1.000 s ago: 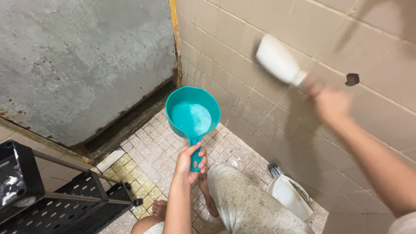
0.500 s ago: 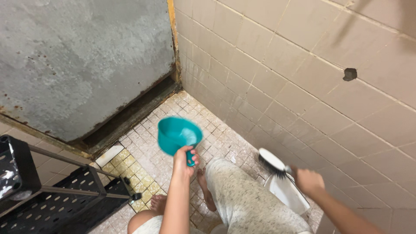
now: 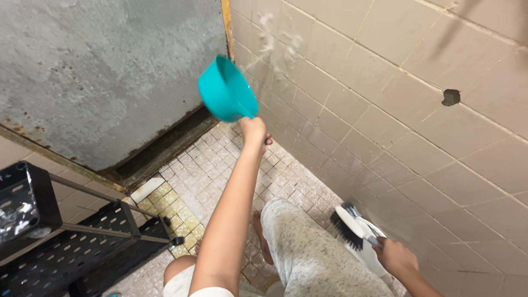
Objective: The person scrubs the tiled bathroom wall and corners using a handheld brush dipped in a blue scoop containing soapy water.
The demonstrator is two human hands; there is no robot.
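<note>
- A teal plastic dipper (image 3: 226, 89) is raised and tipped on its side against the tiled wall (image 3: 385, 93), its mouth turned toward the wall near the corner, just right of the rusted grey metal door (image 3: 104, 71).
- Water (image 3: 275, 47) flies in blurred streaks from the dipper's rim onto the beige tiles above it.
- The left hand (image 3: 254, 131) grips the dipper's handle, fingers wrapped tight around it, the arm stretched up and forward from the bottom of the frame.
- The right hand (image 3: 395, 257), low at the frame's right, has its fingers closed around the handle of a white scrub brush (image 3: 352, 224) with black bristles; the brush head hangs near the foot of the wall, above a white object whose kind cannot be told.
- The person squats on a floor of small mosaic tiles (image 3: 209, 176), one knee in speckled grey trousers (image 3: 308, 253), a bare foot beside it.
- A dark hole (image 3: 451, 97) marks the wall at upper right.
- A black perforated metal rack (image 3: 66, 242) stands at lower left, well apart from both hands.
</note>
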